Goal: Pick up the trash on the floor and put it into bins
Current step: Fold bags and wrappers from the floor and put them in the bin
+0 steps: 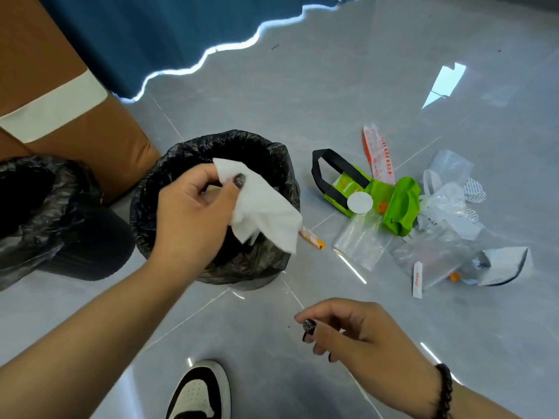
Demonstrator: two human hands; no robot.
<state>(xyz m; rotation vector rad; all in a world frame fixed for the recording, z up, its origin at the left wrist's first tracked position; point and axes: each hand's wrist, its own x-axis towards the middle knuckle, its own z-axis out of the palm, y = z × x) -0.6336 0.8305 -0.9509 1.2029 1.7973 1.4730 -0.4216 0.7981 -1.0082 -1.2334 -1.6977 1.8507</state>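
Observation:
My left hand (193, 204) pinches a crumpled white tissue (266, 213) over the mouth of a bin lined with a black bag (272, 158). A second black-lined bin (36, 189) stands at the left. My right hand (348, 328) hovers low over the floor with loosely curled fingers and holds nothing. Trash lies on the grey floor to the right: a green bag with black handles (399, 207), a white round lid (360, 202), clear plastic bags (360, 240), a red-and-white wrapper (379, 155) and a small orange packet (314, 240) beside the bin.
A brown cardboard box with white tape (60, 107) stands behind the bins, under a blue curtain (166, 34). A grey mailer (505, 264) and a white sachet (417, 279) lie at the right. My shoe (199, 391) is at the bottom.

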